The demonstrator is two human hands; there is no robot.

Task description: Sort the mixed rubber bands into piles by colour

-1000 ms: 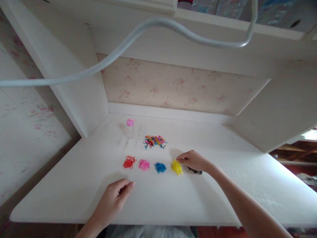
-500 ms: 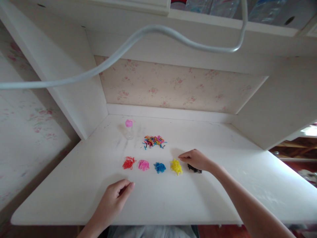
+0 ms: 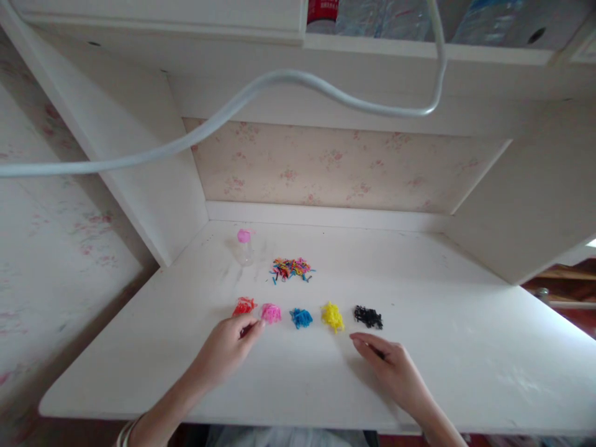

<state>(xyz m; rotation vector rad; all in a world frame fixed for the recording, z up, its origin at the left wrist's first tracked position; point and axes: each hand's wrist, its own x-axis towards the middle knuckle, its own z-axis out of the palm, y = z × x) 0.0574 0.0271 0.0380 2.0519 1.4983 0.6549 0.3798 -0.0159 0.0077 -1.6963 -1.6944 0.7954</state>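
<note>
Small loop bands lie in a row of single-colour piles on the white desk: red bands [image 3: 244,305], pink bands [image 3: 270,313], blue bands [image 3: 302,318], yellow bands [image 3: 332,317] and black bands [image 3: 368,316]. Behind the row is a mixed multicoloured heap of bands [image 3: 292,269]. My left hand [image 3: 231,343] is closed in a pinch at the near side of the red and pink piles, partly covering the red one. My right hand [image 3: 384,363] hovers, fingers pinched together, in front of the yellow and black piles. Whatever either fingertip holds, if anything, is too small to see.
A clear bottle with a pink cap [image 3: 244,245] stands behind the heap, to the left. A white cable [image 3: 288,76] crosses the upper view. Side panels enclose the desk [image 3: 298,385], and bottles [image 3: 358,17] sit on the shelf above.
My right hand has pulled back from beside the yellow pile toward me, uncovering the black bands. My left hand has moved forward and slightly right, up to the red and pink piles.
</note>
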